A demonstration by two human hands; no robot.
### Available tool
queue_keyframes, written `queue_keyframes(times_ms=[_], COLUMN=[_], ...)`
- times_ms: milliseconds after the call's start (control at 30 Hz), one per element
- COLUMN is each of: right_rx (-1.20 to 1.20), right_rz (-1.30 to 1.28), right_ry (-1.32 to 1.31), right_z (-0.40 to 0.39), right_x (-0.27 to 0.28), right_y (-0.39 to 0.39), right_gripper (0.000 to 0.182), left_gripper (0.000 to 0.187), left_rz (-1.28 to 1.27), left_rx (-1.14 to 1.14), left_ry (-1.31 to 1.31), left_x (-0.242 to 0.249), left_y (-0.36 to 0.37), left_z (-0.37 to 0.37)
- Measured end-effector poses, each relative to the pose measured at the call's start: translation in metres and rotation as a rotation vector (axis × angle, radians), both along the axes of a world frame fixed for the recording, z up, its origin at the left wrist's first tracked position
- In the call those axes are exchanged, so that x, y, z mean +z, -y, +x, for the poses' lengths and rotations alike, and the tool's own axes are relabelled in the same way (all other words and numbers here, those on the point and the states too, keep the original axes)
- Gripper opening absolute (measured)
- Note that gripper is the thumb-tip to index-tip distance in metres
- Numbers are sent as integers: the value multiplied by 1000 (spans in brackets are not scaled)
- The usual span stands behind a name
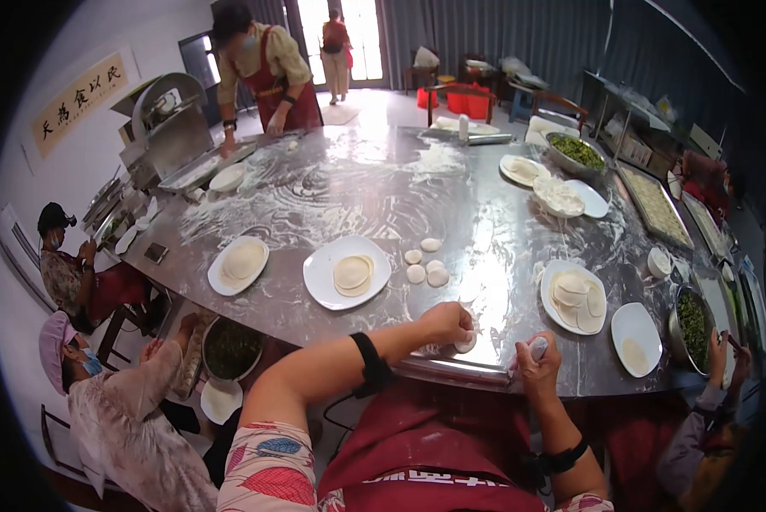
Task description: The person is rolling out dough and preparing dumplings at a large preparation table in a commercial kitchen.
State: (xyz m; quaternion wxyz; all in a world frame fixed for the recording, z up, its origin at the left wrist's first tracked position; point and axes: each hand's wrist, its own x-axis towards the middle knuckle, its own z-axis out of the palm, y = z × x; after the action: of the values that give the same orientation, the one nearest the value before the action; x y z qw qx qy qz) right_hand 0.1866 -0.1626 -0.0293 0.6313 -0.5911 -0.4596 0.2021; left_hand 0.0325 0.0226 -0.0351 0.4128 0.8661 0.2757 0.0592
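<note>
My left hand (pixel 448 324) is closed, its fingertips pinching the edge of a small round of dough (pixel 466 343) near the table's front edge. In front of my body, my right hand (pixel 538 365) is wrapped around the floury end of a rolling pin (pixel 455 371), whose shiny bar seems to lie along the edge. Just beyond my left hand sit several small dough pieces (pixel 415 273). A square white plate (pixel 319 286) holds stacked thin wrappers (pixel 353 275). Right of my hands, another plate (pixel 549 311) carries overlapping wrappers (pixel 577 300).
The steel table (pixel 332 183) is streaked with flour. More plates (pixel 626 320) stand left and right. Bowls of chopped green filling (pixel 575 151) and a tray of dumplings (pixel 654 205) are at the right. Co-workers sit at left (pixel 135 418) and right; one person (pixel 272 77) stands across.
</note>
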Motion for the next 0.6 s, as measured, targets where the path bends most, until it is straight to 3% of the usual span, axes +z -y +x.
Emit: queue_keyframes(times_ms=[167, 200, 300, 433, 500, 567, 600], right_rx=[-32, -37, -35, -8, -18, -40, -48], right_rz=[-15, -12, -7, -7, -41, -3, 9], right_ry=[23, 57, 93, 33, -9, 61, 114], right_z=[7, 10, 18, 19, 10, 12, 12], right_x=[1, 2, 3, 1, 2, -4, 1], right_y=[-22, -32, -58, -48, -24, -20, -27], right_gripper=[16, 16, 17, 18, 17, 14, 15], left_gripper=[19, 18, 19, 18, 18, 17, 18], left_rz=[72, 207, 293, 234, 120, -75, -2], left_rx=[111, 54, 4, 68, 246, 301, 241], left_ry=[-105, -3, -21, -16, 84, 125, 69], left_x=[30, 7, 1, -2, -15, -25, -14], left_y=[23, 17, 18, 13, 12, 13, 19], left_z=[-3, -2, 5, 3, -3, -7, -9])
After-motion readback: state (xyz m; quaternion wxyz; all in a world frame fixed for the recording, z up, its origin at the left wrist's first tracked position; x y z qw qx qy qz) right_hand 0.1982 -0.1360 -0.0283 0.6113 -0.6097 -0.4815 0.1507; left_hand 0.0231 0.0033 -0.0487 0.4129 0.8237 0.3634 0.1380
